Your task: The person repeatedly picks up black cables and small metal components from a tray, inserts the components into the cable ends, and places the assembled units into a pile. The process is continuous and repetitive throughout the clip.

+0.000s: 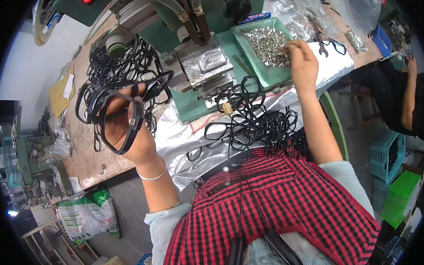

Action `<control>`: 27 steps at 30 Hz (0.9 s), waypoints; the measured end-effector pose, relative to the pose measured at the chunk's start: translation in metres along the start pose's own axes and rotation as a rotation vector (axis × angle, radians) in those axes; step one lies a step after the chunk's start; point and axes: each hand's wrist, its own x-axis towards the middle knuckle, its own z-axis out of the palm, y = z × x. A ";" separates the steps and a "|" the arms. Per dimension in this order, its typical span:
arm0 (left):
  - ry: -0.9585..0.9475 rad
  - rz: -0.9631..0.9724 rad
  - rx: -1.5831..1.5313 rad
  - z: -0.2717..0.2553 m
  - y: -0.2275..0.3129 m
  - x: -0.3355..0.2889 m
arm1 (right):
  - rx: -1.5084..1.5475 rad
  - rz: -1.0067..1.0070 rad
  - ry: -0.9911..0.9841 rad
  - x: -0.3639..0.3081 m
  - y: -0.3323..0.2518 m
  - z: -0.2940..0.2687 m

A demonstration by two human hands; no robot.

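Note:
My left hand [135,138] is closed around a few black eyeglass frames [136,120], raised left of the machine's metal fixture [204,62]. They overlap, and one rim hangs in front of the palm. My right hand [304,67] reaches to the right edge of a green tray [272,77] filled with small silvery metal parts [267,45]. Its thumb and fingers are pinched together over the parts; whatever lies between the fingertips is too small to make out. More black eyeglass frames [254,114] lie heaped between my arms, in front of the fixture.
Another heap of black frames [102,66] covers the bench left of the green machine [236,27]. A wrench [321,45] and plastic bags [353,8] lie beyond the tray. Silvery sheeting [174,141] covers the bench's front edge. A person [409,90] is at the far right.

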 end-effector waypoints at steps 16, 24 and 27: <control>0.023 0.162 -0.004 0.026 0.025 0.054 | 0.236 -0.146 -0.317 -0.022 -0.108 0.096; 0.011 0.140 -0.179 0.028 0.005 0.061 | 0.479 0.081 -0.334 -0.024 -0.106 0.103; 0.035 0.110 -0.203 0.030 0.008 0.060 | 0.436 0.072 -0.354 -0.024 -0.108 0.103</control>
